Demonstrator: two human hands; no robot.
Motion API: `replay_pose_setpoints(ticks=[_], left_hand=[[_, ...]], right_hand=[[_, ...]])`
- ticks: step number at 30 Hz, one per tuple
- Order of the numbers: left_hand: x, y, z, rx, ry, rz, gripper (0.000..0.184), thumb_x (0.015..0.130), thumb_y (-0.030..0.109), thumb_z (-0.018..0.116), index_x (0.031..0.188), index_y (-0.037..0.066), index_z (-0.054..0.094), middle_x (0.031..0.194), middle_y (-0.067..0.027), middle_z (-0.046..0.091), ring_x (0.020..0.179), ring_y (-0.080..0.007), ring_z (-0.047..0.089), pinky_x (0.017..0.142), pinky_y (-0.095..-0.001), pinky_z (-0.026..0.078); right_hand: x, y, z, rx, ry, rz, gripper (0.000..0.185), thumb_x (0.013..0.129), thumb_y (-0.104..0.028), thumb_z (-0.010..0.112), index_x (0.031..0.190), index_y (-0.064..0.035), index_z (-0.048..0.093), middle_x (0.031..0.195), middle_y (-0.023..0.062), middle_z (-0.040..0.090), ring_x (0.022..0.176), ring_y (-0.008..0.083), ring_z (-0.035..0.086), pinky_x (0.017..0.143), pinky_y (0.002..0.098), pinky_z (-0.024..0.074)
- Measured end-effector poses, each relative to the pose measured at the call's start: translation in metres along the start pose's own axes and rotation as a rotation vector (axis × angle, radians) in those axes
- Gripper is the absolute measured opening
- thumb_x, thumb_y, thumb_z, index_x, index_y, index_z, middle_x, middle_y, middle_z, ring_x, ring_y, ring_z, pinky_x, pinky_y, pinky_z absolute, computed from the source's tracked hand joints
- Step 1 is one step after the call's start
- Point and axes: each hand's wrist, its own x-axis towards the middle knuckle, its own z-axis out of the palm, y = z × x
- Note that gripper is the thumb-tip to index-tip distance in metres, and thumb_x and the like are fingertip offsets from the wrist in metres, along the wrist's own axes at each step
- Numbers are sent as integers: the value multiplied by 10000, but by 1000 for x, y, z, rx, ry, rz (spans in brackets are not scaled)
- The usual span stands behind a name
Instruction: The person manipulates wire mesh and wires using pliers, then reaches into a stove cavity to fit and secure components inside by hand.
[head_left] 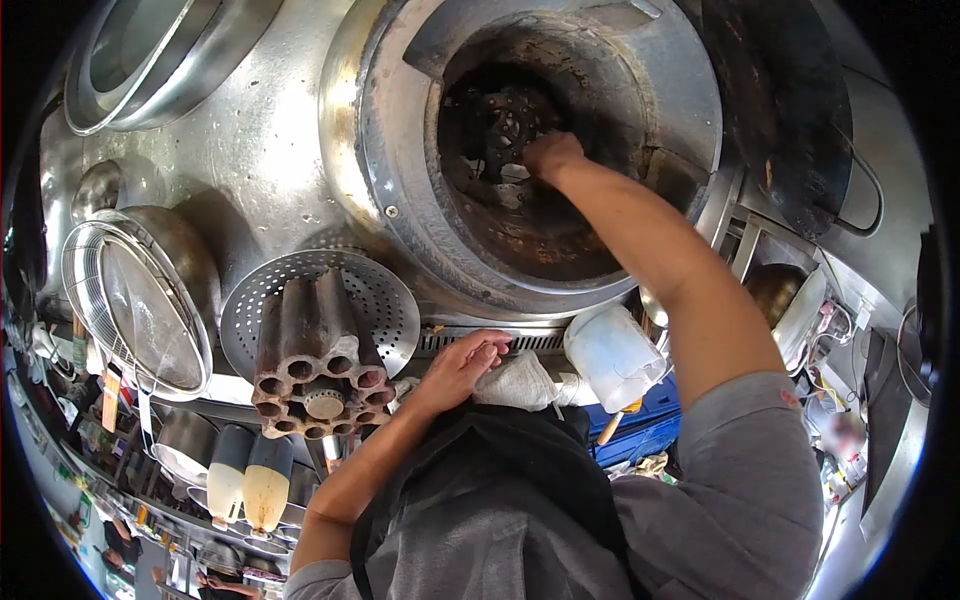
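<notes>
My right hand [552, 155] reaches down into the round pit of a wok stove [375, 150], beside a dark, holed metal fitting [508, 125] at the bottom. Its fingers look curled in, and whatever they grip is lost in the dark. My left hand [462, 370] is at the stove's front edge next to a white cloth [518, 382], fingers loosely extended with nothing visible in them. To its left, a rusty burner head [325, 365] made of several tubes rests on a perforated strainer [392, 310].
Wire-mesh strainers [150, 300] over a metal bowl, a ladle [97, 190] and large metal pans [150, 70] occupy the left. A dark wok [785, 110] stands at right. A white plastic container [612, 355] hangs by the front edge. People stand in the lower-left background.
</notes>
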Motion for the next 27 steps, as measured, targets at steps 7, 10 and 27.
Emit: replay_pose_setpoints(ticks=[7,10,27], left_hand=[[3,-2,2,-21,-4,-25,318,1081,227,440,1318,64,576,1129,-69,627,983,-142,588,889,-289,498],[2,-2,1,-2,15,-57,317,1080,228,443,1310,61,582,1129,-67,626,982,-142,586,888,-291,498],[3,-4,0,-11,10,-48,315,1082,214,437,1310,52,580,1123,-65,621,983,-142,574,893,-289,486]], right_hand=[[-20,34,-59,295,-23,86,371,871,-106,597,1231,-47,663,1278,162,653,1199,356,617,922,451,545],[7,44,-33,427,54,119,366,868,-170,650,1187,10,655,1226,222,656,1161,389,622,931,466,532],[8,43,-26,409,49,136,467,869,-194,662,1306,-45,590,1290,210,628,1213,374,596,971,472,517]])
